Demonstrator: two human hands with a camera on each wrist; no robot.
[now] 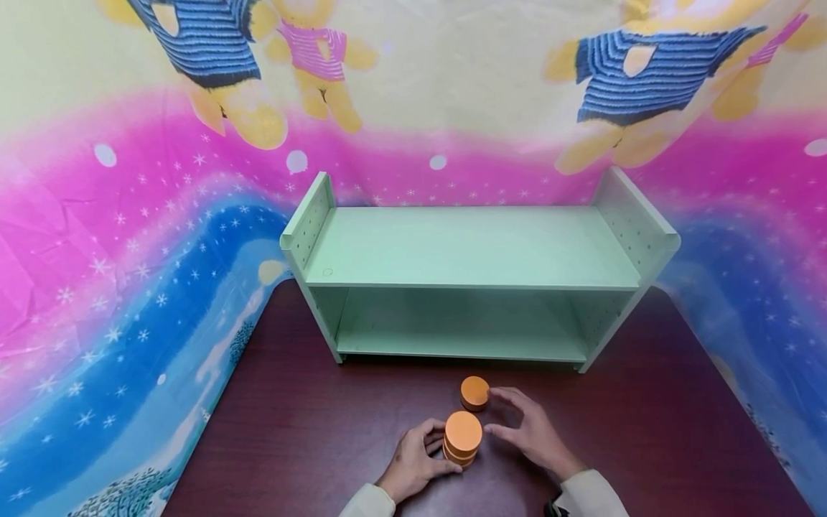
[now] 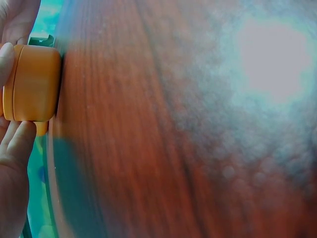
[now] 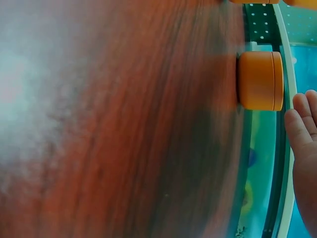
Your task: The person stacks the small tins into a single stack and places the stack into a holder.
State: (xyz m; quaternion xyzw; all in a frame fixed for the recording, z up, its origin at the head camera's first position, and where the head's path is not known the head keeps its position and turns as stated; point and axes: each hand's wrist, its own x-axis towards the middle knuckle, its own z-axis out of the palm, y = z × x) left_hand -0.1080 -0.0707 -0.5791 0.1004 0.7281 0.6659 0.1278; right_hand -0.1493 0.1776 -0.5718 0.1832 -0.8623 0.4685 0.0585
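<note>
In the head view, two round orange jars (image 1: 463, 431) stand one on the other near the table's front. My left hand (image 1: 413, 459) grips this stack from the left, its thumb in front and fingers behind. The lower jar (image 2: 37, 84) shows its lid seam in the left wrist view, with fingertips of my left hand (image 2: 15, 168) against its side. Behind the stack stands a single orange jar (image 1: 474, 393). Beside it is my right hand (image 1: 533, 434), holding nothing, fingers extended. In the right wrist view, a small gap separates that hand (image 3: 304, 144) from the single jar (image 3: 260, 81).
A pale green two-tier shelf (image 1: 472, 248) stands at the back of the dark reddish-brown table (image 1: 278, 424). Its raised side panels flank the top board. Behind hangs a colourful printed cloth (image 1: 439, 129) with bears and snowflakes. Glare lies on the tabletop in both wrist views.
</note>
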